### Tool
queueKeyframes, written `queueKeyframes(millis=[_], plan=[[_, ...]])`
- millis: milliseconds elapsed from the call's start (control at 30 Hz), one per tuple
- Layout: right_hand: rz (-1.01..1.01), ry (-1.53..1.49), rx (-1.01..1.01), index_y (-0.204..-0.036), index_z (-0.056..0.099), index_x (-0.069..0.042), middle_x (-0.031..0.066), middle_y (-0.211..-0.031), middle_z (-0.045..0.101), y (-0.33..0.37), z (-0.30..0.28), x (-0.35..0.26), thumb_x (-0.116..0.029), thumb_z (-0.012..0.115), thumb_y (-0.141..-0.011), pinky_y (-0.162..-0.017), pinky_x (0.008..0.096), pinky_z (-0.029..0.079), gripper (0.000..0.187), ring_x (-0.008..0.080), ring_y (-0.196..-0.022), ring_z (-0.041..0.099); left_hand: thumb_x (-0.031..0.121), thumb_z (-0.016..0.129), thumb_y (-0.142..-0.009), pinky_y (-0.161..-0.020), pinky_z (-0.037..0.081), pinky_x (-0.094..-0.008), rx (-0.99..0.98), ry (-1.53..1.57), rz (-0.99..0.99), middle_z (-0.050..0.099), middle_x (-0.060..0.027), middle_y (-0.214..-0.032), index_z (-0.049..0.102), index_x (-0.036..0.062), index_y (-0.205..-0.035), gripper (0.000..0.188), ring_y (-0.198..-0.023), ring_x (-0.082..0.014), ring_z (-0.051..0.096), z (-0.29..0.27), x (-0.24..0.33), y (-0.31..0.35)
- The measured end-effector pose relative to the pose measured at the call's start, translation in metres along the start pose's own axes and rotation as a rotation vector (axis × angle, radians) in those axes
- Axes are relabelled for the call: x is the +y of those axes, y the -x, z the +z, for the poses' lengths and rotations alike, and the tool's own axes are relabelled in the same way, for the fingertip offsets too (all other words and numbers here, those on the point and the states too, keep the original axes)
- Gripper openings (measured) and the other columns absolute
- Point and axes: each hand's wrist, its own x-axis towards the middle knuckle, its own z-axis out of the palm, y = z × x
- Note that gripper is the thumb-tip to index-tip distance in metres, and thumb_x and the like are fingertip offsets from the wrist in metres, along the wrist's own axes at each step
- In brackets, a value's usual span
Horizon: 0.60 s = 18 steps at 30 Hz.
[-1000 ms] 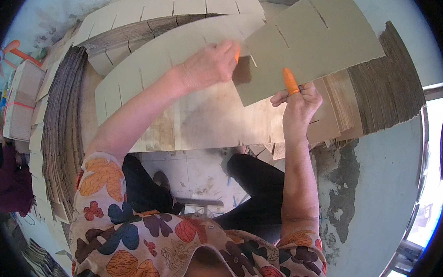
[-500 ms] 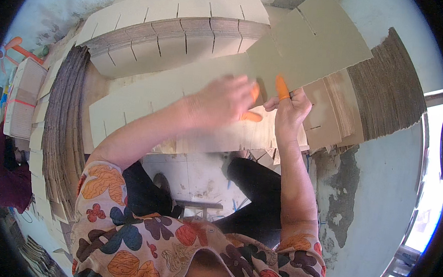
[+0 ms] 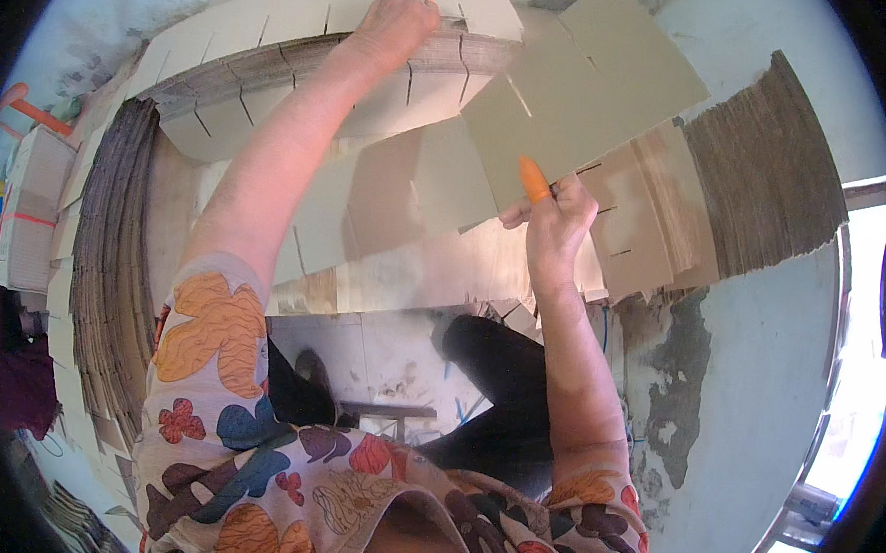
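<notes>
My right hand (image 3: 558, 217) pinches the near edge of a broad slotted cardboard sheet (image 3: 630, 61), an orange finger cot on one finger. That sheet angles up to the right and meets a long slotted cardboard strip (image 3: 315, 230) lying across the table. My left hand (image 3: 401, 24) is stretched far forward over a row of upright stacked cardboard strips (image 3: 319, 60). Its fingers are bent over the light slotted strip (image 3: 286, 16) on top of that row, seemingly gripping it; the fingertips are partly hidden.
Bundled cardboard stands edge-on at the left (image 3: 114, 249), and another thick bundle (image 3: 774, 174) at the right. A white box with a red band (image 3: 34, 210) sits at far left. Below the wooden table edge (image 3: 382, 288) are my legs and a tiled floor (image 3: 398, 364).
My left hand has left the middle of the table and reached forward to the far row of strips. My right hand and its sheet have shifted slightly left.
</notes>
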Motion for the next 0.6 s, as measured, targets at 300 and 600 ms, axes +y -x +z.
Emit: queueKeyframes(millis=[300,600], plan=[[-0.039,0.033,-0.012,-0.094,0.062,0.008,0.0103,-0.066,0.063,0.001,0.001,0.0,-0.001,0.06,-0.087,-0.04,0.0253,0.043,0.011,0.0128,-0.046,0.058,0.002,0.062,-0.067,-0.059,0.055,-0.0272,0.387,-0.041,0.367,0.056,-0.0077,-0.067,0.062,-0.0003,-0.074,0.008,-0.085,-0.0205,0.055,-0.02,0.011,0.019],[-0.023,0.165,-0.016,-0.091,0.062,0.007,0.0112,-0.062,0.062,-0.005,-0.008,0.013,0.004,0.058,-0.082,-0.042,0.0263,0.045,0.011,0.013,-0.047,0.058,0.005,0.062,-0.068,-0.059,0.055,-0.0237,0.289,0.026,0.59,0.057,-0.0083,-0.081,0.061,-0.0065,-0.08,0.017,-0.087,-0.0173,0.053,-0.07,0.072,0.07]])
